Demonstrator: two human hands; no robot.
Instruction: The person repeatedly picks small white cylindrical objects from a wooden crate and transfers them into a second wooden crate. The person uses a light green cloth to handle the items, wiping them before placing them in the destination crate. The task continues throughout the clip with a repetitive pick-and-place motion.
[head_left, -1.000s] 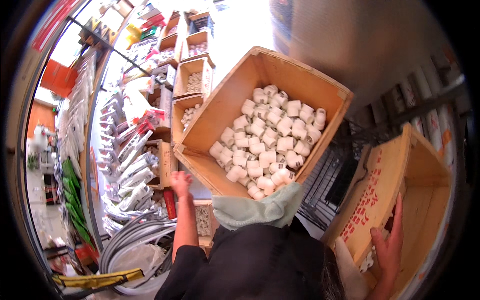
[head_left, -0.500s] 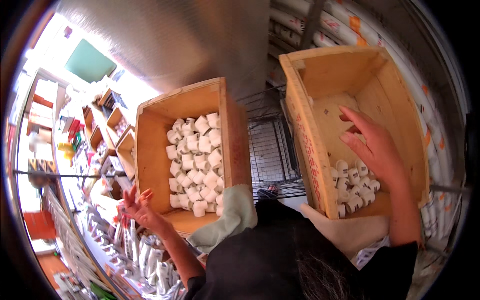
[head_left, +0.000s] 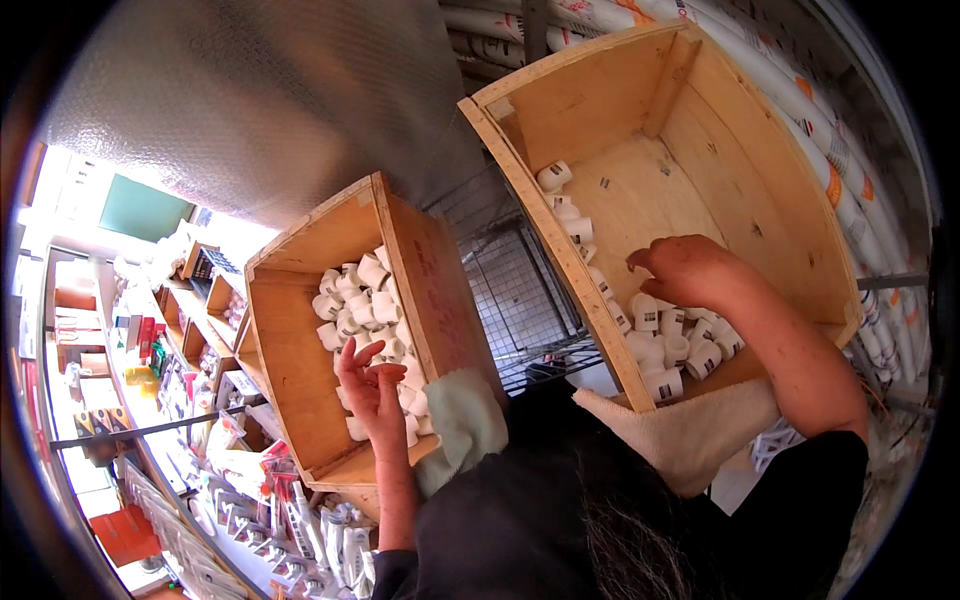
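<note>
My left hand (head_left: 372,392) is over the near part of the left wooden box (head_left: 408,270), its fingers apart and nothing in them. Beneath and beyond it lies a heap of white plastic pipe elbows (head_left: 362,303). Inside the right wooden box (head_left: 540,185), my right hand (head_left: 692,270) hangs palm down with bent fingers, a small gap showing between thumb and forefinger. I see no fitting in its grip. White pipe elbows (head_left: 678,345) lie just below this hand, and more run along the box's left wall.
A green cloth (head_left: 462,425) drapes over the left box's near corner, a beige cloth (head_left: 690,430) over the right box's near edge. Between the boxes is a black wire rack (head_left: 515,290). Long wrapped pipes (head_left: 800,110) are stacked at the right. Shelves of packed goods (head_left: 240,430) fill the left.
My left hand has moved right, from beside the left box to over it. The right hand has lowered toward the elbows, its fingers more bent. Elbows now show along the right box's left wall.
</note>
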